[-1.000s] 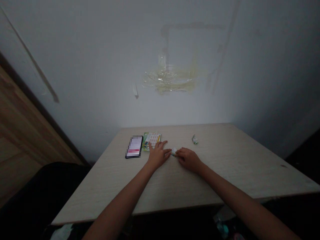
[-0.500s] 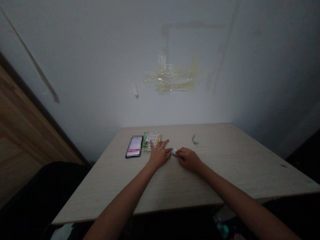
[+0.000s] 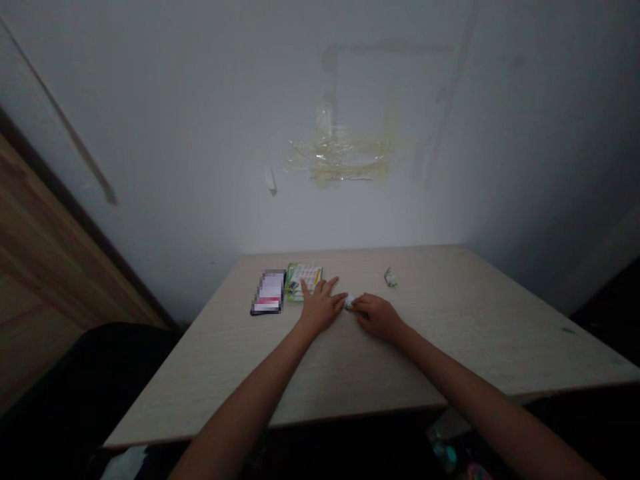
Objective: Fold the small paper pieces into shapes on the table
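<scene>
Between my hands on the pale wooden table point(image 3: 425, 360) lies a small white-and-green piece, like folded paper or wrapper point(image 3: 349, 303); its kind is too small to make out. My right hand point(image 3: 376, 315) pinches its right end, fingers closed. Spread fingers show on my left hand point(image 3: 320, 308), whose fingertips at the right touch or nearly touch the piece's left end. The thumb side of that hand overlaps the lower right of a flat green-and-white printed packet point(image 3: 306, 272).
A phone point(image 3: 269, 292) with a lit, blurred screen lies left of the packet. Farther back on the right sits a small crumpled green-and-white scrap point(image 3: 391, 277). The wall point(image 3: 350, 213) with old clear tape point(image 3: 345, 157) rises behind the table.
Almost nothing differs. The fingers of my left hand have shifted slightly by the small piece, and my right hand keeps its pinch.
</scene>
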Available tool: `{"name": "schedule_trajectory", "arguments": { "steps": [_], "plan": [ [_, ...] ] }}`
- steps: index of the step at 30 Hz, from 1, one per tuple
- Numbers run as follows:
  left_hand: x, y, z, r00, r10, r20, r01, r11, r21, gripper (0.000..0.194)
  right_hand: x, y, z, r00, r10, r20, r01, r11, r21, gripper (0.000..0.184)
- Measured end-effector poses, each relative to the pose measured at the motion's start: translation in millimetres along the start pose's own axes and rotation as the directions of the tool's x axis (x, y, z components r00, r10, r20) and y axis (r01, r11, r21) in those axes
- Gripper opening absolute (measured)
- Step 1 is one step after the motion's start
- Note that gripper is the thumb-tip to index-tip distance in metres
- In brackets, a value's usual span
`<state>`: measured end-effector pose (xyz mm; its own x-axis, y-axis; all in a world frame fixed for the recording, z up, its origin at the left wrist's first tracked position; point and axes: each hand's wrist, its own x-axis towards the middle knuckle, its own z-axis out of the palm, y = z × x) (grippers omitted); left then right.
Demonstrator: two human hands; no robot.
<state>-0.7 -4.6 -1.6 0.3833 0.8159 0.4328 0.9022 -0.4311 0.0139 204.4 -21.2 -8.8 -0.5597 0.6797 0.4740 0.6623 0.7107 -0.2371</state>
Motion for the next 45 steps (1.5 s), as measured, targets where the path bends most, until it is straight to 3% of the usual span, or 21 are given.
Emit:
{"name": "schedule_trajectory", "arguments": {
  "steps": [6, 28, 34, 45],
  "plan": [
    [-0.5, -0.3, -2.2, 0.999, -0.023, 0.035, 0.023, 1.0, -0.004, 0.034, -0.6, -1.3, -2.1, 1.0, 0.018, -0.008, -0.018, 1.0, 0.01, 0.032],
    [-3.6, 0.2, -3.4, 1.0, 0.004, 0.004, -0.004, 0.998, -0.07, 0.033, 1.4, 2.3, 0.5, 0.999, 0.047, 0.003, -0.047, 0.995, 0.093, 0.033],
    [-9.3, -1.5, -12.0, 1.0, 0.028, 0.002, -0.027, 0.992, -0.125, 0.022, 4.8, 3.9, -1.8, 0.999, 0.034, 0.003, -0.034, 0.991, 0.128, 0.033],
    [-11.8, -4.5, -11.7, 0.997, -0.064, 0.044, 0.069, 0.989, -0.13, 0.022, 5.0, 4.4, 0.5, 0.999, 0.04, -0.005, -0.039, 0.994, 0.105, 0.032]
  ]
}}
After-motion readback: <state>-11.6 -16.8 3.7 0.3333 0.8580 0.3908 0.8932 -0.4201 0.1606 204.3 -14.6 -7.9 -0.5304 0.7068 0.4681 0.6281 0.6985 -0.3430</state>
